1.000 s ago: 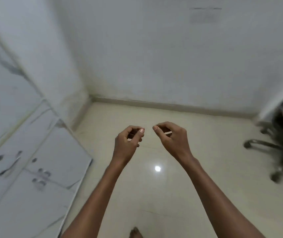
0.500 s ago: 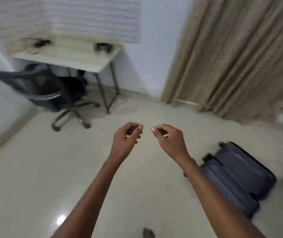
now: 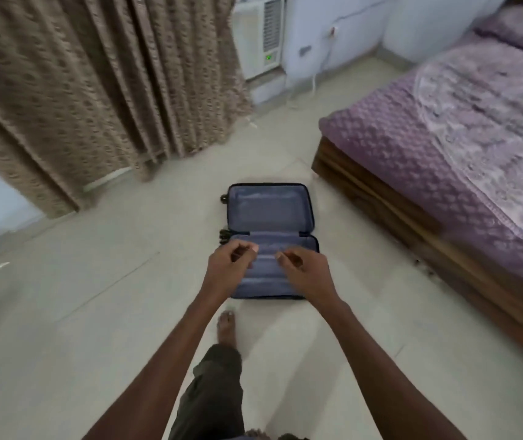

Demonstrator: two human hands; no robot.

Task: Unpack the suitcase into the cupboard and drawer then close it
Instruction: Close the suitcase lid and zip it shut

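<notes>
A blue suitcase [image 3: 271, 230] lies open flat on the pale floor [image 3: 79, 296] at the centre of the frame, both halves showing only lining. Two bare arms reach toward it from the bottom edge. The left hand [image 3: 230, 269] and right hand [image 3: 304, 271] hover in front of the near half, fingers curled, gripping nothing visible. One bare foot [image 3: 226, 328] stands just below the suitcase. A brown curtain [image 3: 95, 84] fills the upper left; a bed [image 3: 451, 147] with a purple cover fills the right. A white air cooler [image 3: 258, 36] stands at the top centre.
</notes>
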